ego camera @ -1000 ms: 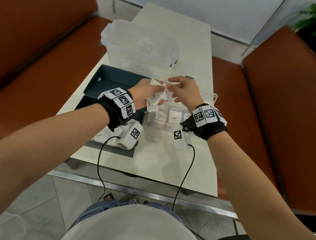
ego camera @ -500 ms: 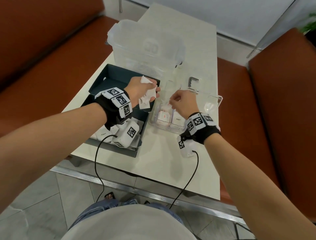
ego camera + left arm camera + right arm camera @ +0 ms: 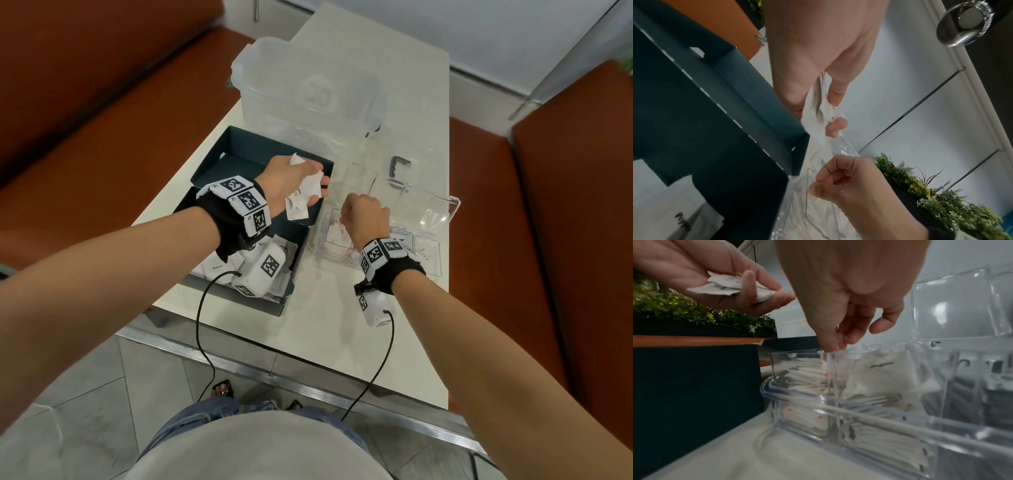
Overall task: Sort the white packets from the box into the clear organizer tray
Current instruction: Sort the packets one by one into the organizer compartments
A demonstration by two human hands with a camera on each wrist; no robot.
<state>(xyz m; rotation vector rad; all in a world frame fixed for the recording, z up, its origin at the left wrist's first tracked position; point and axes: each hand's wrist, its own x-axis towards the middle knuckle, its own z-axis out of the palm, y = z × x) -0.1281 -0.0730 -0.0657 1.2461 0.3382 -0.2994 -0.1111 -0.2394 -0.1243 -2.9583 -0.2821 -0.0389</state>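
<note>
Left hand [image 3: 284, 181] fingers [image 3: 764, 287] round packets [image 3: 303, 197]; right hand [image 3: 364, 219] fingers [image 3: 830, 340] pinched over organizer tray [image 3: 879, 410].

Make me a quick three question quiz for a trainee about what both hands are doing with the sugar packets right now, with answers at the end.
1. True or false: the left hand holds several white packets above the dark box.
2. Where do the right hand fingers reach? A) the dark box B) the clear organizer tray C) the lidded plastic tub
3. Fill in: packets in the tray's leftmost compartment carry ___ markings.

Key: 1 true; 2 B; 3 red.
</note>
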